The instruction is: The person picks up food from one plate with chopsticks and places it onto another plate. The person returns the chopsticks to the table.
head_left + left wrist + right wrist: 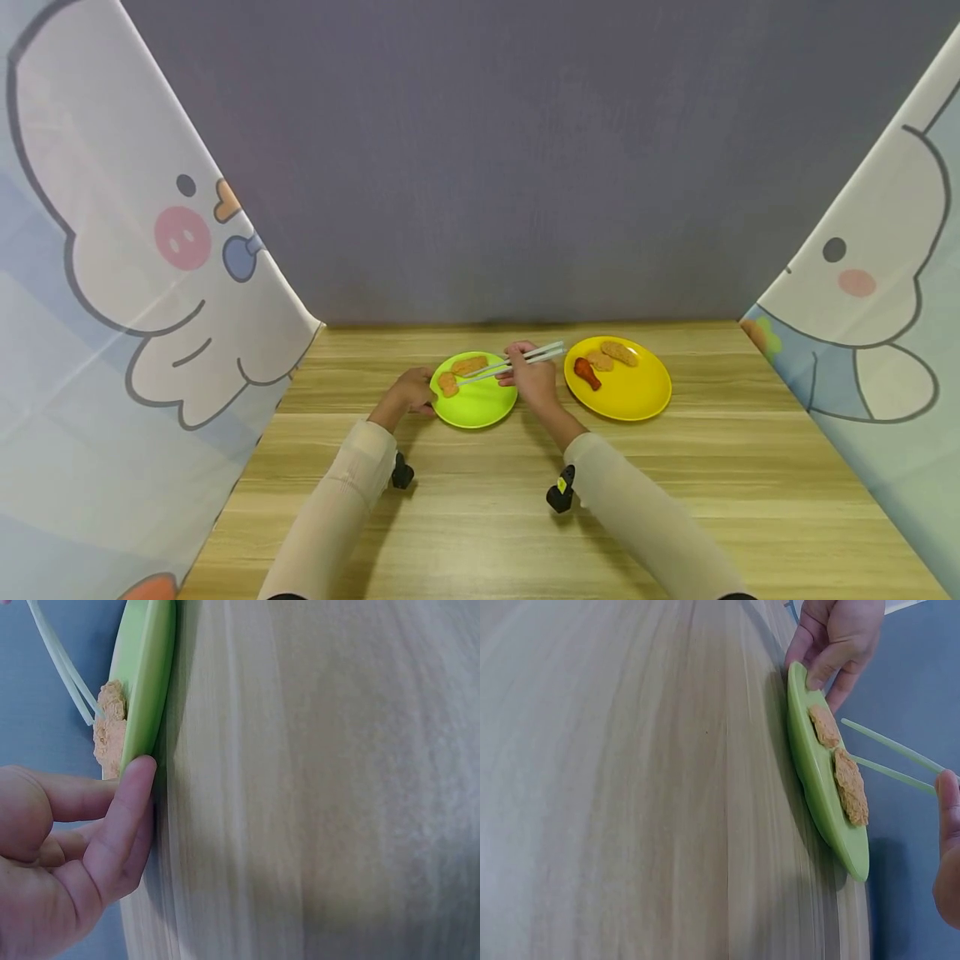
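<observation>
My left hand (pixel 414 389) pinches the left rim of a lime-green plate (pixel 480 410) between thumb and fingers; the left wrist view shows the fingertips (pixel 139 769) at its edge. Two breaded pieces lie on this plate: a small nugget (pixel 448 384) near that hand and a longer fried strip (pixel 469 367) behind it. Over the plate's right side, my right hand (pixel 534 382) holds a pair of pale chopsticks (pixel 547 349), slanting down left. Their tips are close to the breaded pieces; whether they touch one, I cannot tell.
A yellow plate (pixel 637 393) stands to the right of the right hand, bearing a red-brown drumstick (pixel 587 373), a nugget (pixel 599 360) and a breaded strip (pixel 618 353). A grey panel (pixel 510 167) rises behind the wooden table (pixel 480 517), with cartoon-printed sheets at both sides.
</observation>
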Motion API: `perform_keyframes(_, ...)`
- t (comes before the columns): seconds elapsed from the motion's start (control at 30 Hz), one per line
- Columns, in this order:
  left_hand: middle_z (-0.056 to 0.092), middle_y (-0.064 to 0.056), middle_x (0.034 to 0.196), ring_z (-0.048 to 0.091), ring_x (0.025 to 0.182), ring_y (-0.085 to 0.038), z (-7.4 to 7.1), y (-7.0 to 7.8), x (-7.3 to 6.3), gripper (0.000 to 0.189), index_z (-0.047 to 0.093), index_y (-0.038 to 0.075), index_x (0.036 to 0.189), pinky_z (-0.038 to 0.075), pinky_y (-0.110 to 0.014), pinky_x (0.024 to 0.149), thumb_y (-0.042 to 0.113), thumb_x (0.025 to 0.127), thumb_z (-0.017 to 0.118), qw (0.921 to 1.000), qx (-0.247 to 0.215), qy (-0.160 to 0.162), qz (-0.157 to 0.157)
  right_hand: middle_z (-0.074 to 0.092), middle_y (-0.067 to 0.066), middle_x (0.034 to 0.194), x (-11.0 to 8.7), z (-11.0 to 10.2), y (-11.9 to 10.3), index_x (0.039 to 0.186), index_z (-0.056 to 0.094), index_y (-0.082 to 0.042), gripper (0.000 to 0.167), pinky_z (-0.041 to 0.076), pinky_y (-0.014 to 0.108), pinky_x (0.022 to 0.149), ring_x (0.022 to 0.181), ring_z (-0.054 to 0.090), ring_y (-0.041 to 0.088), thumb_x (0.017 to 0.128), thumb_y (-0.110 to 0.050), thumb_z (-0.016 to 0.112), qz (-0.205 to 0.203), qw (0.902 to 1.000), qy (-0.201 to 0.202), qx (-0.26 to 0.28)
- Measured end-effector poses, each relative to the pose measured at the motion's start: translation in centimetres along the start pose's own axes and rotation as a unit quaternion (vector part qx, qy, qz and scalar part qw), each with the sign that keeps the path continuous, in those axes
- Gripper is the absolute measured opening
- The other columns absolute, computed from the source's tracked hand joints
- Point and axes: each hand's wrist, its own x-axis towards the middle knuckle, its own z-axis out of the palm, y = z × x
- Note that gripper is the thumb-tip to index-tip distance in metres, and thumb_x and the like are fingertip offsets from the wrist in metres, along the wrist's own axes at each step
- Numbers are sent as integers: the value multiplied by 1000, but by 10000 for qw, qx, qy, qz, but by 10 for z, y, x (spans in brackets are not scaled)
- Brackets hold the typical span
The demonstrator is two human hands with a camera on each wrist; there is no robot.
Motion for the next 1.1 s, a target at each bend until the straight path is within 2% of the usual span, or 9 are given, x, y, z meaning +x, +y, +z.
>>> perform_keyframes(0.1, 60, -26, 127, 70, 89, -25, 0, -1, 0, 58, 44, -2, 150, 67, -32, 73, -8, 94, 57, 10000, 40, -1, -19, 70, 27, 87, -2, 4, 1, 104, 69, 4, 22, 64, 30, 52, 58, 72, 17, 103, -15, 58, -2, 10000, 10, -26)
perform_keyframes(0.2, 60, -26, 126, 71, 89, -26, 0, -2, 1, 58, 44, -2, 150, 67, -33, 74, -8, 94, 57, 10000, 40, -3, -21, 69, 33, 90, -4, 7, 2, 103, 69, 3, 22, 64, 30, 52, 58, 72, 17, 103, -15, 58, -38, 10000, -37, -61)
perform_keyframes(0.27, 60, -26, 125, 71, 89, -26, 0, -2, 0, 57, 44, -2, 150, 67, -33, 74, -8, 94, 57, 10000, 16, -11, -8, 68, 36, 92, -7, 9, 2, 103, 69, 3, 22, 65, 33, 54, 61, 74, 23, 104, -15, 58, -75, 9999, -70, -55)
perform_keyframes(0.37, 61, -25, 123, 71, 89, -26, 1, -1, 0, 57, 43, -3, 150, 67, -33, 74, -8, 95, 57, 10000, 7, -19, 6, 66, 39, 92, -9, 14, 3, 104, 69, 4, 21, 65, 33, 54, 62, 74, 24, 104, -14, 58, -96, 9999, -58, -23)
perform_keyframes(0.5, 62, -25, 122, 71, 88, -26, 1, -1, 0, 57, 43, -3, 150, 67, -33, 74, -9, 95, 57, 10000, 2, -46, 12, 64, 41, 92, -11, 21, 4, 106, 68, 8, 22, 64, 30, 53, 59, 73, 18, 103, -11, 58, -215, 9997, -58, -26)
perform_keyframes(0.6, 61, -25, 123, 71, 88, -26, 1, -1, 1, 58, 43, -3, 150, 67, -33, 74, -9, 94, 57, 10000, -36, -51, 21, 64, 41, 93, -13, 25, 5, 104, 68, 9, 22, 64, 32, 53, 58, 72, 17, 103, -11, 59, -372, 9992, -88, -65)
perform_keyframes(0.77, 61, -25, 123, 71, 88, -25, 1, -1, 1, 58, 44, -3, 150, 67, -33, 74, -10, 94, 57, 10000, -68, -35, 55, 67, 36, 91, -17, 30, 4, 98, 71, 4, 18, 65, 43, 54, 58, 73, 26, 102, -10, 59, -603, 9977, -144, -265)
perform_keyframes(0.93, 62, -24, 121, 71, 88, -26, 1, -2, 1, 58, 44, -3, 149, 67, -33, 74, -10, 93, 57, 9999, -78, -38, 68, 70, 37, 91, -20, 32, 5, 97, 71, 6, 18, 65, 42, 54, 64, 73, 41, 102, -7, 60, -913, 9937, -346, -549)
perform_keyframes(1.1, 61, -25, 122, 71, 89, -26, 0, -1, 0, 57, 45, -3, 149, 67, -32, 73, -10, 94, 57, 10000, -55, -9, 58, 70, 36, 87, -18, 34, 9, 96, 72, 4, 19, 64, 47, 56, 63, 73, 39, 101, -10, 62, -1058, 9910, -300, -767)
